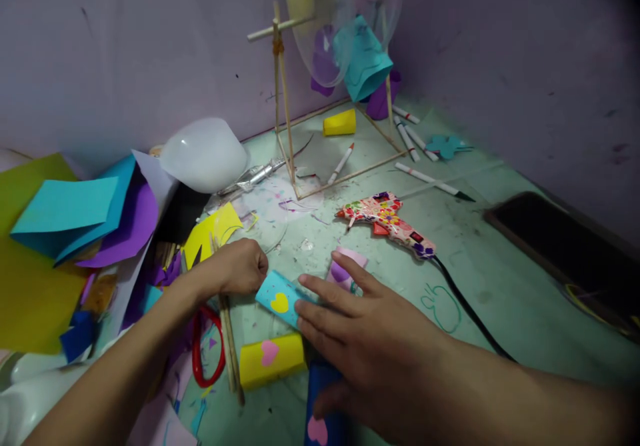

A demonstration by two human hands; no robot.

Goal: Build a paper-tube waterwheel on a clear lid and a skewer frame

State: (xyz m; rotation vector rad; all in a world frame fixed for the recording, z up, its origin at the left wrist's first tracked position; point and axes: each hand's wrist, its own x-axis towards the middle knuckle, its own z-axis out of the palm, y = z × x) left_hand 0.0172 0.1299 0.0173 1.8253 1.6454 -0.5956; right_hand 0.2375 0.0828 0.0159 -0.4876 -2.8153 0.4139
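On the desk: light-blue tube half-hidden

Right hand, fingers spread, covers its right end; left hand curls beside it, fingertips hidden, grip I cannot tell. The frame cuts off a dark-blue piece.

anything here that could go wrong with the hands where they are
The floral glue gun lies near the right hand; if it is hot, which can't be seen, brushing its nozzle could burn the fingers. Its black cord runs to the right forearm, so a sideways move might drag the gun. The red-handled scissors lie partly under the left forearm and could get knocked.
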